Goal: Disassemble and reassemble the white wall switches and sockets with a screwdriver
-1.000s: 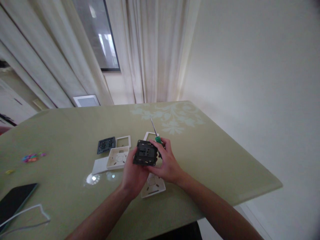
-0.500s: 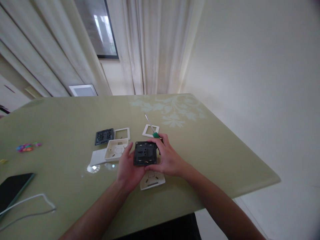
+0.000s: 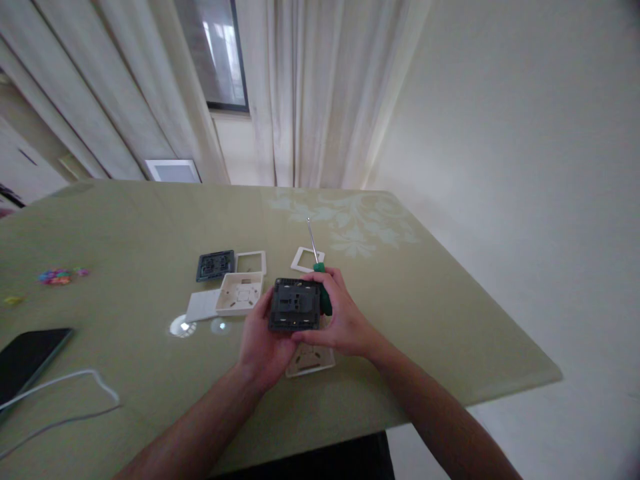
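Note:
A square black wall switch module (image 3: 295,305) is held level between my two hands, above the table. My left hand (image 3: 263,340) grips it from the left and below, thumb along its edge. On the opposite side, the fingers of my right hand (image 3: 345,313) close on its right edge. That hand also holds a screwdriver (image 3: 319,267) with a green handle, its metal shaft pointing away from me. Beneath the hands lies a white back box (image 3: 313,362), partly covered. A white frame (image 3: 301,259) rests behind the screwdriver.
Left of my hands sit another black module (image 3: 215,266), a white frame (image 3: 251,262), a white back box (image 3: 241,294) and a flat white plate (image 3: 203,305). A dark tablet-like device (image 3: 33,357), a white cable (image 3: 95,377) and small colourful pieces (image 3: 56,277) are farther left.
The view has shifted slightly. The screwdriver has turned more upright, and more of its green handle shows beside the module. Both hands keep hold of the module.

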`<control>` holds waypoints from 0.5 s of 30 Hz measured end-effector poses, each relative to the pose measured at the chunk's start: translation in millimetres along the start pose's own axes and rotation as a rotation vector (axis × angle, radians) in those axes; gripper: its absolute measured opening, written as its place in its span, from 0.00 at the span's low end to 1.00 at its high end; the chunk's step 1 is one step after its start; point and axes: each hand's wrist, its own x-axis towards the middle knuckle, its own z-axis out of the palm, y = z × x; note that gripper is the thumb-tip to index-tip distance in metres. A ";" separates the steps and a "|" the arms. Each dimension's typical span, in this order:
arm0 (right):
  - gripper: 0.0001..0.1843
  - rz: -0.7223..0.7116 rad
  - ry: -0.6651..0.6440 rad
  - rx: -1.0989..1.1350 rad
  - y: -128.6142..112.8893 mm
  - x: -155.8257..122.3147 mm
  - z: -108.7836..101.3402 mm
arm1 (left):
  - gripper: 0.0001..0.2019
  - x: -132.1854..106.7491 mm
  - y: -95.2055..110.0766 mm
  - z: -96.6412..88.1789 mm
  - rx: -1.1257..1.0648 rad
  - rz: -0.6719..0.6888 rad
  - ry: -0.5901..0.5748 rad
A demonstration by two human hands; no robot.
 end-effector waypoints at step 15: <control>0.50 0.075 0.004 0.131 2.3 0.1 2.7 | 0.15 8.2 -10.5 -17.5 -0.074 -0.032 -0.064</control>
